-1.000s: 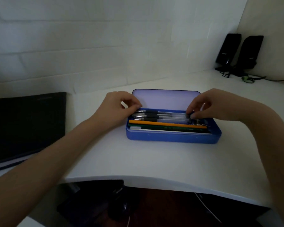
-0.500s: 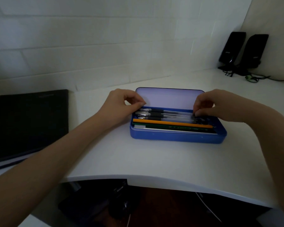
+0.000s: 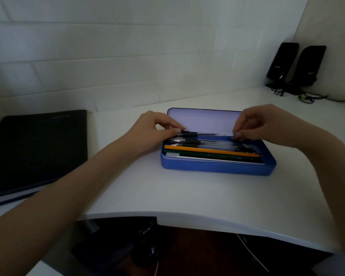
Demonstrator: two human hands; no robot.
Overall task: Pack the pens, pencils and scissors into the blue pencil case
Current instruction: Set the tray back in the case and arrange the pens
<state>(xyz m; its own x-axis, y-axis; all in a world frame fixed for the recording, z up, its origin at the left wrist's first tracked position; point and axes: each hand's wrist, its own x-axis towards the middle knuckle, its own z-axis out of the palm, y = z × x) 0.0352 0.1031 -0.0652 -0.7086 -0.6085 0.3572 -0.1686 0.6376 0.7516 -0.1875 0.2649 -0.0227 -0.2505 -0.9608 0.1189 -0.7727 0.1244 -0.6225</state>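
The left hand (image 3: 153, 129) pinches the gripped end of a clear pen (image 3: 205, 134), and the right hand (image 3: 261, 124) pinches its other end, holding it level above the back of the open blue pencil case (image 3: 217, 166) on the table (image 3: 187, 192). Just below both hands, more pens (image 3: 203, 143), an orange pencil (image 3: 211, 151) and a green pencil (image 3: 217, 156) lie inside.

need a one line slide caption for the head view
Both hands, left and right, pinch a pen by its ends above the open blue pencil case.
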